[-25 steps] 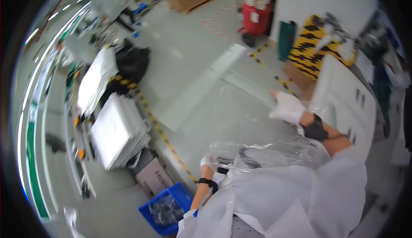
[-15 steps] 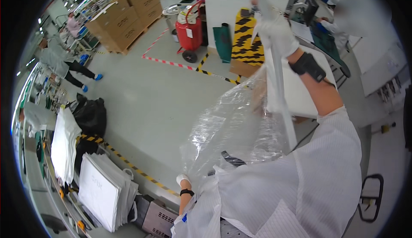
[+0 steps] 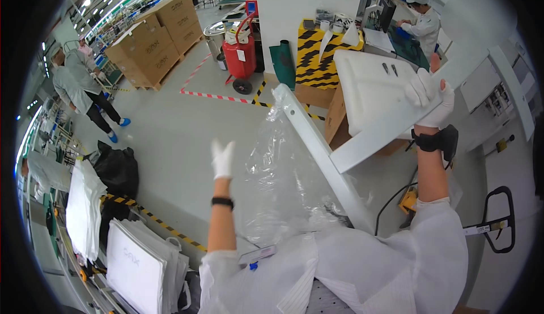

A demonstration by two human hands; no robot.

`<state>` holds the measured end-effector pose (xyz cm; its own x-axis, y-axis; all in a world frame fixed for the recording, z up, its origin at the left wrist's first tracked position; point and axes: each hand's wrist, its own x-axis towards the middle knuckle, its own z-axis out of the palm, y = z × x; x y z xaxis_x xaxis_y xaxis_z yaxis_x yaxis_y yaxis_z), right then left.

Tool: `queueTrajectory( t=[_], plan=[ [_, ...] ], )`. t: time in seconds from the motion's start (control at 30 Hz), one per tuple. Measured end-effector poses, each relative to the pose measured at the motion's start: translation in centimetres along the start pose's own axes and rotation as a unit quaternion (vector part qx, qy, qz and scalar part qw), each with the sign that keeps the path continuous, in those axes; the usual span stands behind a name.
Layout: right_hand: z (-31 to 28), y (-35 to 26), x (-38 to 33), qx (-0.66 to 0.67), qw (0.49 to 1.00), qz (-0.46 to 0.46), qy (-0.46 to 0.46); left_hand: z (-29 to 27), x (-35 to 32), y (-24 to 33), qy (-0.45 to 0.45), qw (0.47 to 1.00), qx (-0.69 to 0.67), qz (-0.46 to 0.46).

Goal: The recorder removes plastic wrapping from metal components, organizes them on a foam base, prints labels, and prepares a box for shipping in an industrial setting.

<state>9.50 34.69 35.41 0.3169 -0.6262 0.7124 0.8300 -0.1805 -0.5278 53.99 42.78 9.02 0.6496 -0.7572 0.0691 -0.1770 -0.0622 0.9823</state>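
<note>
Head view: where's the pale grey metal frame (image 3: 314,138)?

"Above the grey floor (image 3: 187,127); the white-gloved right hand (image 3: 442,109) clasps its crossbar (image 3: 382,131). The white-gloved left hand's (image 3: 222,160) grip is released, fingers spread."

"How covered?"

"Crossbar bare; crumpled clear plastic film (image 3: 272,184) hangs along the other bar, so probably partly wrapped."

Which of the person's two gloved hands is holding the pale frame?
The right hand grips the pale frame; the left hand, apart from it, holds nothing.

Passage left of film (image 3: 275,169); white frame (image 3: 385,134) bars right.
</note>
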Motion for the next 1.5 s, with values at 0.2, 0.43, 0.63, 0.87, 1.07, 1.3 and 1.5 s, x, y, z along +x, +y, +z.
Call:
queueTrajectory(
  t=[0.2,0.43,0.63,0.87,1.07,1.3,1.5],
  plan=[
    [-0.2,-1.9,-4.1,0.004,0.997,0.033,0.067,12.9,-6.3,11.5,-0.174,0.958,0.153,0.167],
    [-3.7,-5.5,-6.6,0.000,0.989,0.083,0.121,19.0,-1.0,6.8,-0.089,0.942,0.287,0.146],
    [-11.1,-11.1,-6.8,0.024,0.993,0.040,0.107,21.6,-3.4,-3.6,-0.175,0.901,0.396,-0.014],
    [-23.9,-20.0,-3.0,-0.014,0.991,-0.086,0.098,20.5,-6.4,-3.7,-0.334,0.896,0.292,-0.032],
    [-31.4,-24.0,0.4,-0.069,0.968,-0.192,0.149,25.3,-8.3,2.5,-0.665,0.681,0.304,-0.041],
    [-31.8,-26.5,2.1,-0.256,0.805,-0.267,0.464,7.5,0.4,-18.1,-0.456,0.627,0.609,-0.170],
    [-32.8,-31.0,2.5,-0.462,0.746,-0.174,0.446,14.6,4.4,-8.5,0.007,0.988,0.132,-0.076]
  ],
)
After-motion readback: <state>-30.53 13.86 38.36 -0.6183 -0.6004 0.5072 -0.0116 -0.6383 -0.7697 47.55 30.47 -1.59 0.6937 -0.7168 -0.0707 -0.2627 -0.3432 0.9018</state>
